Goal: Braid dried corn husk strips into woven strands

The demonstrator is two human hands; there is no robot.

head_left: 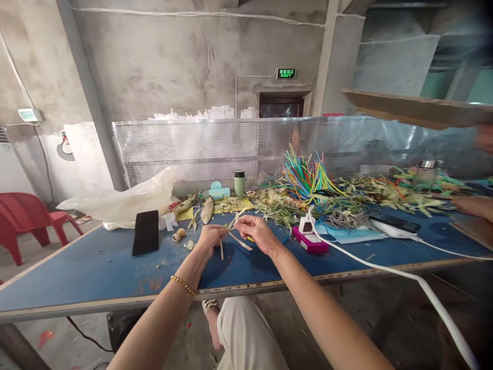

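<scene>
Both the left hand [210, 239] and right hand [256, 232] pinch thin, pale, bent leaf strips [235, 235]

Two own hands [210, 239] [257, 232], one green bottle [239, 184]

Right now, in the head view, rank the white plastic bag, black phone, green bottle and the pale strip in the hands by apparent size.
1. white plastic bag
2. black phone
3. green bottle; it stands farther back, so its rank against the phone is unsure
4. pale strip, thinnest
</scene>
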